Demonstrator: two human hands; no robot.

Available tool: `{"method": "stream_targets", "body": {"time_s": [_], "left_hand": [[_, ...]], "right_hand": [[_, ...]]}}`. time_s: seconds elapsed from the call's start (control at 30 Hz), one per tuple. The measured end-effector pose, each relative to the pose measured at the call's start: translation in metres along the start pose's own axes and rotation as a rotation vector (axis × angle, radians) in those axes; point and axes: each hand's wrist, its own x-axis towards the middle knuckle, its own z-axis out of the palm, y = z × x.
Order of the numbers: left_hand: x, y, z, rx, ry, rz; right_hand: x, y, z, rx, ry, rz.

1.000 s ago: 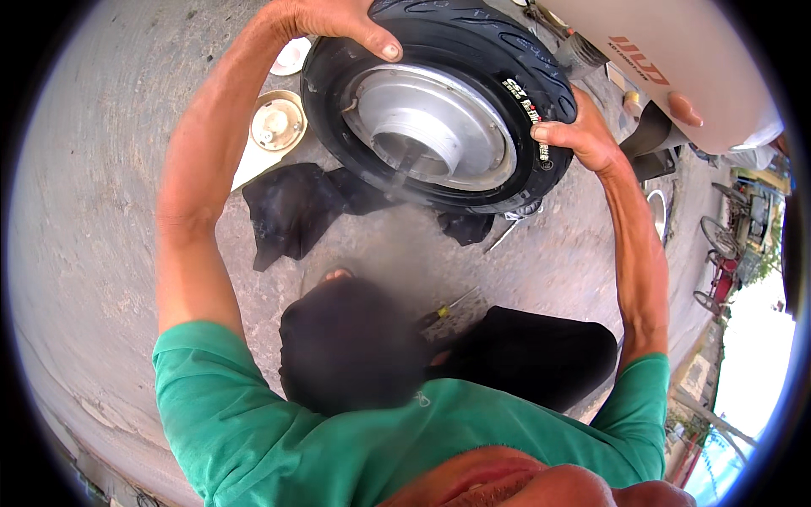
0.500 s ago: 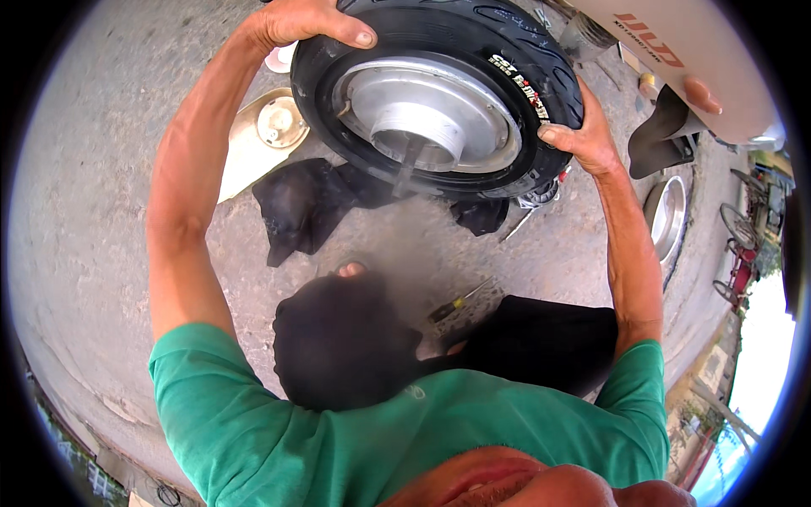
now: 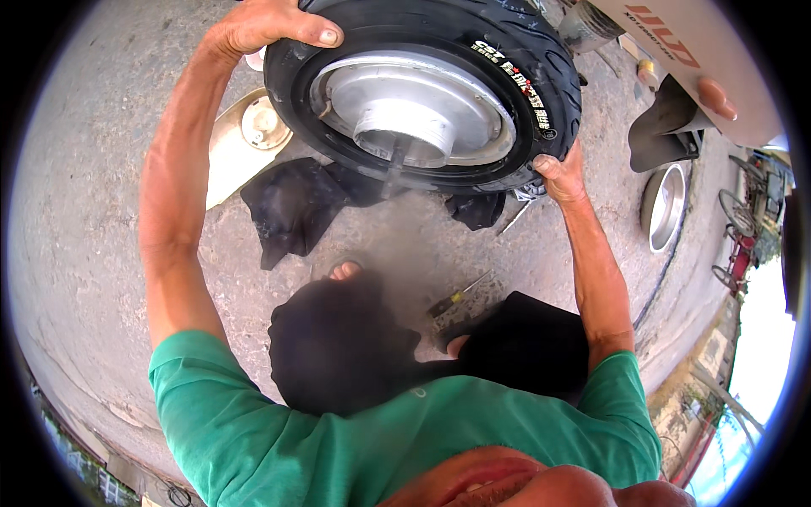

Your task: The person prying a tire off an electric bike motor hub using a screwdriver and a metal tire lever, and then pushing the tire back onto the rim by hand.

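Between my two hands is a wheel (image 3: 291,93) with a black rubber tyre and a silver metal hub (image 3: 397,127), its axle pointing toward me. My left hand (image 3: 266,25) grips the tyre at its upper left, thumb laid over the sidewall. Lower on the right side, my right hand (image 3: 563,176) holds the tyre's edge with the thumb on the sidewall; its other fingers are hidden behind the rubber. Under and just in front of the wheel lies black cloth (image 3: 291,207). A screwdriver (image 3: 456,297) with a yellow and black handle rests on the ground between my knees.
A cream-coloured panel with a round fitting (image 3: 232,165) lies left of the wheel. On the right are a silver metal bowl (image 3: 664,209), a cardboard box (image 3: 701,59) and a dark curved piece (image 3: 663,135). Bicycles (image 3: 737,211) stand farther right on the concrete ground (image 3: 93,220).
The wheel has shifted left and turned slightly, both hands still on it. My right hand has moved down and to the left with the tyre's edge.
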Motion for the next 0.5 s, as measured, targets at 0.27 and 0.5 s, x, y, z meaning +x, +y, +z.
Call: {"method": "stream_targets", "body": {"time_s": [0.27, 0.5], "left_hand": [[0.008, -0.011, -0.007, 0.033, 0.004, 0.038], [-0.002, -0.011, -0.011, -0.137, -0.009, 0.029]], "right_hand": [[0.012, 0.002, 0.003, 0.003, 0.017, -0.032], [0.034, -0.021, 0.002, -0.071, -0.085, 0.063]]}}
